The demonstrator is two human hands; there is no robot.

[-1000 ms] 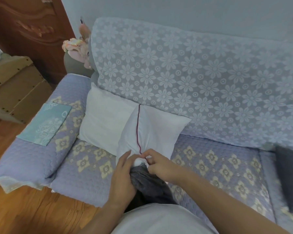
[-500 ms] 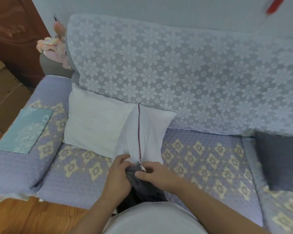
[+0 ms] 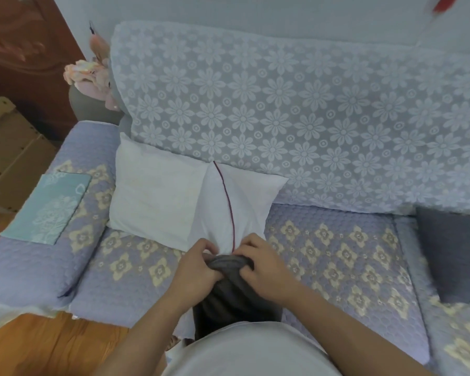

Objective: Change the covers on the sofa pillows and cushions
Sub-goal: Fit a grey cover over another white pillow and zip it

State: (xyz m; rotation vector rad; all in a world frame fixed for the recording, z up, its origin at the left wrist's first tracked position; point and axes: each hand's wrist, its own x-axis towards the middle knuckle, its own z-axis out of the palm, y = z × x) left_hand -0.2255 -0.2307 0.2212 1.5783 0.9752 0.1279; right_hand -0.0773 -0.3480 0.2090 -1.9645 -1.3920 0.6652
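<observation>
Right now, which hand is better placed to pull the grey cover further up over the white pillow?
Probably the left hand: it grips the bunched grey cover at its edge, beside the white pillow. The right hand pinches nearer the red seam.

Quilted lilac sofa [image 3: 323, 256] — two white pillows [image 3: 152, 202], teal cloth [image 3: 49, 207], grey cushion [image 3: 453, 253].

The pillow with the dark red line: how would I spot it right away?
Start at the sofa's flower-patterned back cover. Two white pillows lean below it; the pillow with the dark red line is the right one, overlapping the plain white pillow. Only it has that seam, and both hands work at its near end.
</observation>
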